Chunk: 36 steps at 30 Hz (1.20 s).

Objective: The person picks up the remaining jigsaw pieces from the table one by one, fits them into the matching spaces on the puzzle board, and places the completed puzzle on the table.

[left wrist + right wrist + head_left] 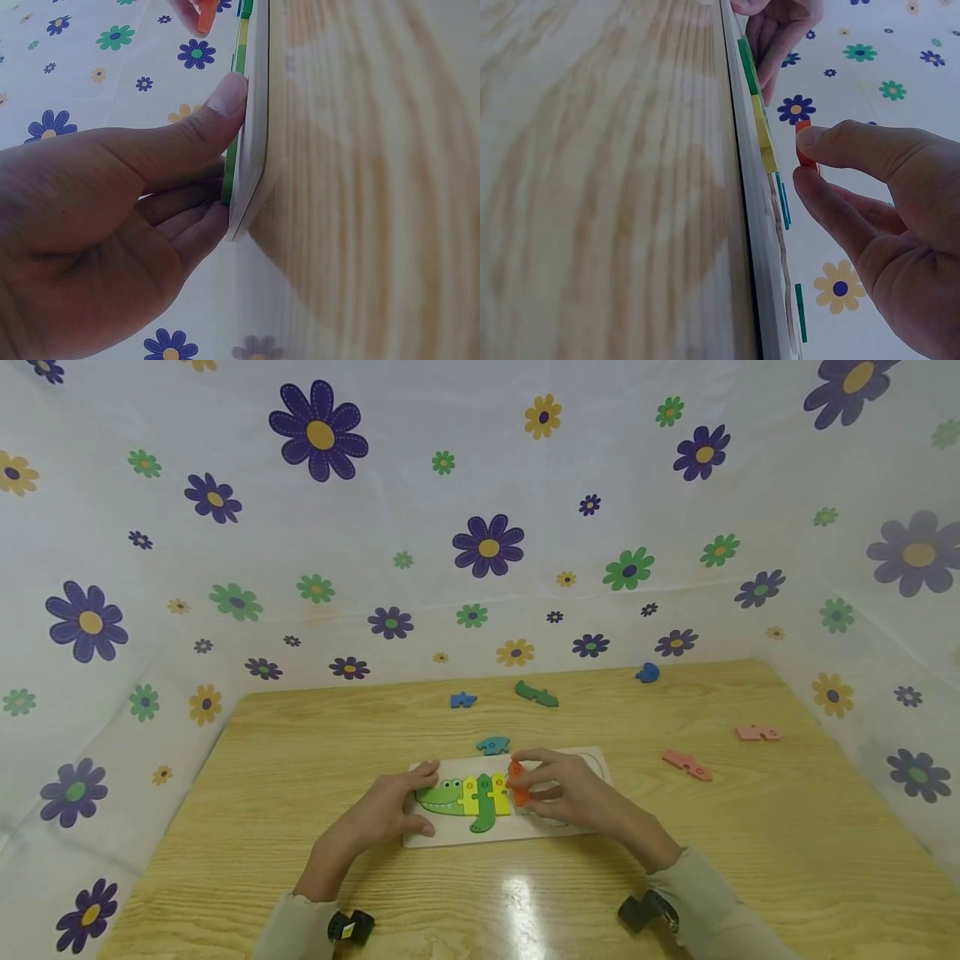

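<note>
A pale wooden puzzle board (pixel 450 838) lies on the table. In it are a green crocodile head (pixel 438 802), yellow pieces (pixel 502 797) and a green piece with a leg (pixel 484 814). My left hand (pixel 384 810) rests on the board's left end, its thumb (pixel 225 97) touching the board near the front edge. Between thumb and fingers, my right hand (pixel 570 789) pinches an orange puzzle piece (pixel 517 783). From the right wrist view, the orange piece (pixel 805 146) stands off the board, beside the yellow pieces.
Just behind the board lies a teal piece (pixel 493 745). Farther back are a small blue piece (pixel 462 700), a long green piece (pixel 536 694) and a rounded blue piece (pixel 648 673). Two pink pieces (pixel 686 765) lie to the right. A flowered cloth (pixel 420 502) surrounds the table.
</note>
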{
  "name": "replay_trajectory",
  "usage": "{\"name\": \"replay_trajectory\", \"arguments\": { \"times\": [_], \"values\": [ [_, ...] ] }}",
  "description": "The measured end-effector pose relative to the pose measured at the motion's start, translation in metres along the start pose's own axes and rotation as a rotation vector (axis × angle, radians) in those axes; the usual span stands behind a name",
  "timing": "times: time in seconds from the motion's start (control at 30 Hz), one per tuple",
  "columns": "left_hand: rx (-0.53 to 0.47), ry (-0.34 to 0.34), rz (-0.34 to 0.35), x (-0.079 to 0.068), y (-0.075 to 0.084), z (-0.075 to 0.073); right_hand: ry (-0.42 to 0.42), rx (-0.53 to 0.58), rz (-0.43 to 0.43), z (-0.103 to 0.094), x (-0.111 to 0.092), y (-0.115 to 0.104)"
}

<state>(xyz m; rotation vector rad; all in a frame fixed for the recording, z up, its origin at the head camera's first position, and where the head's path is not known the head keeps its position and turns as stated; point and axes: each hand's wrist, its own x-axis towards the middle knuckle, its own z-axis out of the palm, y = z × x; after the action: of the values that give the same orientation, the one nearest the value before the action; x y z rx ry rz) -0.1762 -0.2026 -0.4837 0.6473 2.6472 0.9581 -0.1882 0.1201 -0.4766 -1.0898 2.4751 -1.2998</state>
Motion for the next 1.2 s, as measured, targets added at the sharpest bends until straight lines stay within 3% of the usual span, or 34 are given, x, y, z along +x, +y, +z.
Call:
{"name": "replay_trajectory", "arguments": {
  "times": [0.6,1.2],
  "values": [
    [0.007,-0.004,-0.005,-0.0014,-0.0002,0.0006,-0.022,0.004,0.038,0.0079,0.0001,0.0029],
    [-0.006,-0.006,-0.006,0.0012,0.001,-0.0015,-0.014,-0.1,0.003,0.0093,0.0024,0.0019]
  ]
}}
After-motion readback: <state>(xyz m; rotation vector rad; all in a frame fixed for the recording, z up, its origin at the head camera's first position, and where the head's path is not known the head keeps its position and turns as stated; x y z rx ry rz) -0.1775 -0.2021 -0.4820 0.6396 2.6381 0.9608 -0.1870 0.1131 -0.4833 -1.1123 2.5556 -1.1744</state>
